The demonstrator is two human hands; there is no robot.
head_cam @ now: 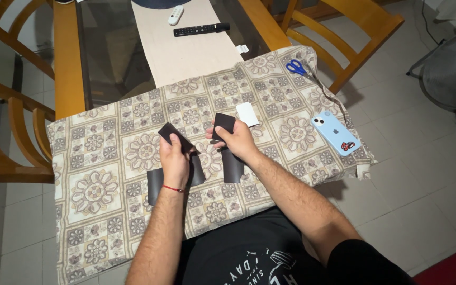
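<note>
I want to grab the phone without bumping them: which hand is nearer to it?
Right. The right hand is nearer the blue phone, lying off to its right; the left hand sits farther left.

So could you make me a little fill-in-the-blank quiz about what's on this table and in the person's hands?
1. Each of the hands, left hand and right hand, holds a small ____ sheet.
2. The scissors near the cloth's far edge have ____ handles.
3. The light blue phone lies on the patterned ____.
4. Beyond the cloth, a black remote and a ____ remote lie on the beige runner.

Missing words: black; blue; cloth; white
</note>
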